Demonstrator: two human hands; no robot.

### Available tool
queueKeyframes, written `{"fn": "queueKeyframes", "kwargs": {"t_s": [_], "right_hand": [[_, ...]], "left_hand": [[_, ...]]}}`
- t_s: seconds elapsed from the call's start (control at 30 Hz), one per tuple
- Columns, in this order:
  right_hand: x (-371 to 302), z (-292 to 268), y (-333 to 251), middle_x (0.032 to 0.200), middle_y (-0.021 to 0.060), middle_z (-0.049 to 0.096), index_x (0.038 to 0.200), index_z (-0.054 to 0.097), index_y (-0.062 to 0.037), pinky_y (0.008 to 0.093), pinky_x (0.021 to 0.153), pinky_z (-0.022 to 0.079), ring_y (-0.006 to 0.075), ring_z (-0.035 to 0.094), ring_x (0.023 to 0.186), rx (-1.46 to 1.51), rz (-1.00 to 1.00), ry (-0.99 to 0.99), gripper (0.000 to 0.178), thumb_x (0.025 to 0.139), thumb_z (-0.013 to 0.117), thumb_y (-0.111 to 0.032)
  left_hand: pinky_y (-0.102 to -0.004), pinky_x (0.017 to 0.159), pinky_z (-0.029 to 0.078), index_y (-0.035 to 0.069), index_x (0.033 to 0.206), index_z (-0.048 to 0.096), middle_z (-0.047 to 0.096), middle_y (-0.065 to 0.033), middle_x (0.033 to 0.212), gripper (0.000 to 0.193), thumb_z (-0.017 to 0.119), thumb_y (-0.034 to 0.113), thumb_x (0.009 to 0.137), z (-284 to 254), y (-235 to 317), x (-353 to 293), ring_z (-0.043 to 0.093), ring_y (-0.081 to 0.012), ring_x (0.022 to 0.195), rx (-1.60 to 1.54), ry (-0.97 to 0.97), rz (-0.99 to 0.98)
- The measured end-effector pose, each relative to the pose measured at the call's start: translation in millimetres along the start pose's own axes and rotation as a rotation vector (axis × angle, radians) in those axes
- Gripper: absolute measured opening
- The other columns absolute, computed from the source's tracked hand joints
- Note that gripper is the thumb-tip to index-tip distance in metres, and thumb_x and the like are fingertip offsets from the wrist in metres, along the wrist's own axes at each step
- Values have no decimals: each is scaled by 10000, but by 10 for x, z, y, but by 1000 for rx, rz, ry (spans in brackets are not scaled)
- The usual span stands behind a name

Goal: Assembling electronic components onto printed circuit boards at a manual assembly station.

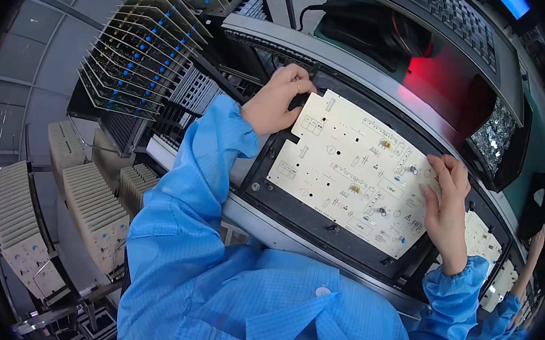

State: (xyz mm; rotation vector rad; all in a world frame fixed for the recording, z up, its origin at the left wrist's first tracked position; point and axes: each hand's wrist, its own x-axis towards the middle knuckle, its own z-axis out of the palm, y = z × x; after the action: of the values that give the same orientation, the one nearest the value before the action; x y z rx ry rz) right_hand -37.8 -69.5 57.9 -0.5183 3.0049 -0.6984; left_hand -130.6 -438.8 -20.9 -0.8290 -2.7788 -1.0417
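Note:
A cream-coloured circuit board lies in a black carrier frame in front of me. Small parts stand on its face, some yellow and one blue near the lower right corner. My left hand is closed at the board's upper left corner, its fingers curled and partly hidden by the hand itself. At the right edge, my right hand grips the board with bent fingers, the thumb lying over its surface. Blue sleeves cover both my forearms.
Racks of upright boards stand at the left, with more stacks below. Beyond the metal rail lie a black handheld scanner glowing red and a keyboard. Further boards sit along the line, beside a co-worker's arm.

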Motion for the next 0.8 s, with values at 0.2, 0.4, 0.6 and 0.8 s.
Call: {"fn": "queueKeyframes", "kwargs": {"t_s": [0.2,0.4,0.6,0.8], "right_hand": [[16,54,-23,1246,170,496,1275,562,-25,433,1107,269,343,460,1205,-4,-19,53,472,812,611,53],[21,113,87,1308,159,475,1310,546,-26,403,1108,267,329,430,1268,-35,-1,5,494,824,606,41],[71,177,93,1293,154,484,1276,550,-31,415,1102,269,330,431,1281,26,11,-18,458,826,606,36],[81,241,190,1280,149,491,1243,553,-44,422,1098,269,325,430,1288,-4,31,-45,428,825,610,32]], "left_hand": [[-376,973,426,14,1065,604,561,-128,1115,254,693,59,831,-31,-58,54,508,-330,1093,-4,-70,46],[-347,906,469,1,1070,591,551,-131,1153,220,649,40,861,185,8,72,551,-300,1049,-37,170,40],[-307,933,461,13,1056,645,516,-100,1297,168,513,43,957,-82,-58,-68,545,-210,1153,-415,64,-159],[-391,1049,401,39,1141,640,543,-149,1322,234,548,48,925,-247,52,-284,498,-315,1251,-194,191,-142]]}}
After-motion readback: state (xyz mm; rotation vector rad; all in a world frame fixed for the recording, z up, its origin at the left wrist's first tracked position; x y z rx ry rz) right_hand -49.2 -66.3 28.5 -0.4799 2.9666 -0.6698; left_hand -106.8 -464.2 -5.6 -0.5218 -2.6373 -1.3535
